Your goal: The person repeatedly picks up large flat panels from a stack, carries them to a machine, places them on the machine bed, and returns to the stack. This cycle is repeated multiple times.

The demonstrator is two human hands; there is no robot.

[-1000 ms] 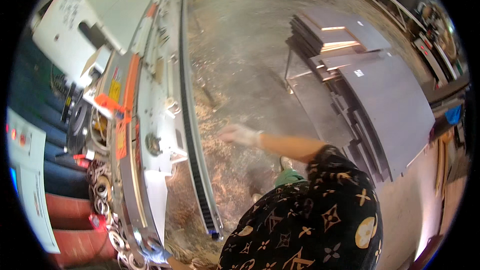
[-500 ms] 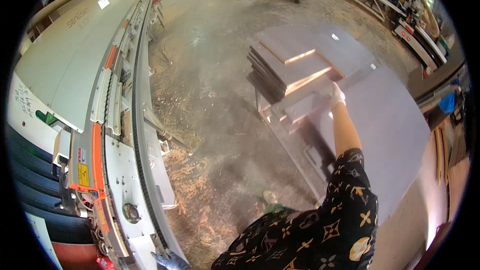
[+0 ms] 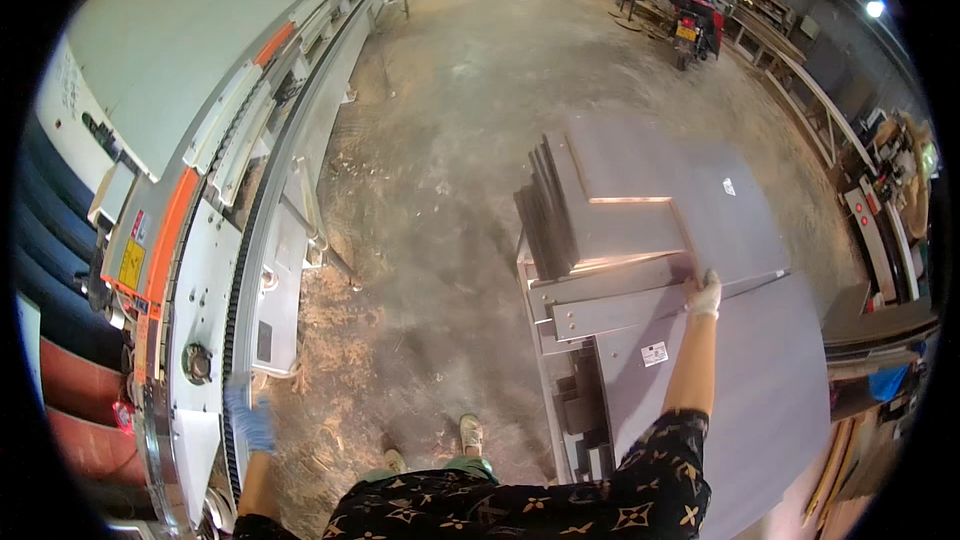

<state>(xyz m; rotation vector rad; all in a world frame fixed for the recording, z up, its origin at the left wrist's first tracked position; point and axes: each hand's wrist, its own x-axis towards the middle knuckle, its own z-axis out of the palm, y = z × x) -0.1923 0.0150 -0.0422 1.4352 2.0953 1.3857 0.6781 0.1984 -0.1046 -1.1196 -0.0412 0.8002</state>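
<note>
White-gloved right hand (image 3: 704, 295) grips edge of flat grey laminated board (image 3: 640, 312) on smooth stacked panels (image 3: 620, 210); small white rectangular label (image 3: 655, 353) below. Blue-gloved left hand (image 3: 250, 420) hangs loosely open beside long grey machine (image 3: 210, 270); yellow warning sticker (image 3: 131, 263) on orange strip.

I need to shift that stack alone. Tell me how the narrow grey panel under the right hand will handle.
The narrow grey panel looks rigid, so it should lift flat without sagging. Its smooth face may slide easily over the boards beneath. It is long, so the right hand, at one end, would probably feel it lever down.
</note>
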